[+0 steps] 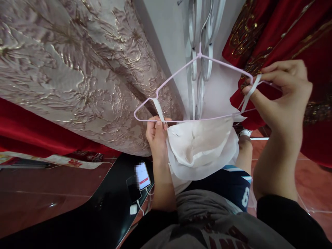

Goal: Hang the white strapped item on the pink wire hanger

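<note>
A pale pink clothes hanger (pixel 178 69) hangs in front of me by its hook. Below it droops a white strappy garment (pixel 202 145) with a sheer layered lower edge. One strap (pixel 159 110) loops over the hanger's left notch. My left hand (pixel 157 131) is closed at the lower bar, pinching the garment by the foot of that strap. At the hanger's right end, my right hand (pixel 282 86) pinches the other white strap (pixel 250 91) between thumb and fingers, close to the right notch.
White hangers (pixel 206 62) hang on the wall behind. Embossed pinkish fabric (pixel 85 69) fills the left, decorated red fabric (pixel 280 34) the right. On a black bench (pixel 77 214) lie two phones, one with a lit screen (pixel 143 175), and a small white case (pixel 133 209) with charging cables.
</note>
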A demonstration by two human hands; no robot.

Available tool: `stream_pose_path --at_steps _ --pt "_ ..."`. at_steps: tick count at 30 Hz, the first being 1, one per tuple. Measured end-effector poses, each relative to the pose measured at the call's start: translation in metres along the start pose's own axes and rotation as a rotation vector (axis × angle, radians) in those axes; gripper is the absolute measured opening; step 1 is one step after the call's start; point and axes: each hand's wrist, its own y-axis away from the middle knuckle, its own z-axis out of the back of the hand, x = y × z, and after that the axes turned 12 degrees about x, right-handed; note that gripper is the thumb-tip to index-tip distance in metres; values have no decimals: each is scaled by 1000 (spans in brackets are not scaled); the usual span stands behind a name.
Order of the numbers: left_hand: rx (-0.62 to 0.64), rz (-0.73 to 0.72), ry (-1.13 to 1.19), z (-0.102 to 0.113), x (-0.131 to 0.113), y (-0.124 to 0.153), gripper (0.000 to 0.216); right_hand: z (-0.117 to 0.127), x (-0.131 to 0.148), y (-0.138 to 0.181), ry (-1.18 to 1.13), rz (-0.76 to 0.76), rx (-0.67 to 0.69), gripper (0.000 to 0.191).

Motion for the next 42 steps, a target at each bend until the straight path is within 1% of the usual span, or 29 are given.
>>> stream_pose_path --at_steps 2,5,9,11,12,13,14,16,17,18,19,21,23,24,26,28,30,32,34,36,39,41,42 --pt "11 7 22 1 1 0 41 -1 6 -4 11 37 -8 29" --pt "25 13 70 2 2 -1 44 1 8 -5 87 113 -50 25" --pt "3 15 121 2 4 -1 45 7 17 5 122 260 -189 25" --pt "-8 4 112 2 5 -1 45 8 29 16 50 270 -261 17" --pt "-12 -1 98 2 5 -2 44 6 36 22 -11 232 -248 13" --pt "-13 -5 84 3 5 -2 43 3 43 28 -80 157 -174 10" --pt "-11 -8 70 2 6 -3 42 -1 49 34 -148 72 -59 11" --pt "-7 -24 49 2 6 -3 41 -14 55 46 -240 -90 235 19" --pt "-9 -39 44 1 7 -3 41 -22 55 52 -267 -140 338 22" --pt "-12 -56 36 1 7 -3 41 -30 54 58 -289 -173 384 24" --pt "-14 -69 19 1 8 -2 41 -39 52 64 -314 -201 380 24" --pt "-3 -63 -51 2 8 3 39 -53 48 75 -379 -253 274 23" --pt "48 -21 -150 6 5 10 40 -64 47 82 -440 -293 160 26" --pt "83 3 -193 9 1 13 41 -68 48 84 -465 -307 127 27" --pt "138 36 -246 13 -12 19 40 -74 49 85 -507 -326 114 32" --pt "172 53 -265 16 -31 21 35 -78 51 83 -539 -333 134 36" --pt "201 56 -238 16 -53 17 36 -80 51 80 -558 -330 158 38" --pt "221 29 -176 13 -73 7 39 -78 49 77 -559 -322 176 39" --pt "196 -25 -122 12 -86 -7 41 -74 45 76 -540 -312 187 39" --pt "119 -101 -106 17 -88 -23 38 -68 39 75 -521 -307 185 39" --pt "-93 -212 -142 31 -72 -40 27 -60 32 75 -512 -309 179 39" --pt "-219 -202 -189 39 -54 -41 22 -60 31 75 -509 -307 198 37" --pt "-249 -160 -209 40 -45 -38 21 -61 33 76 -510 -308 211 36"
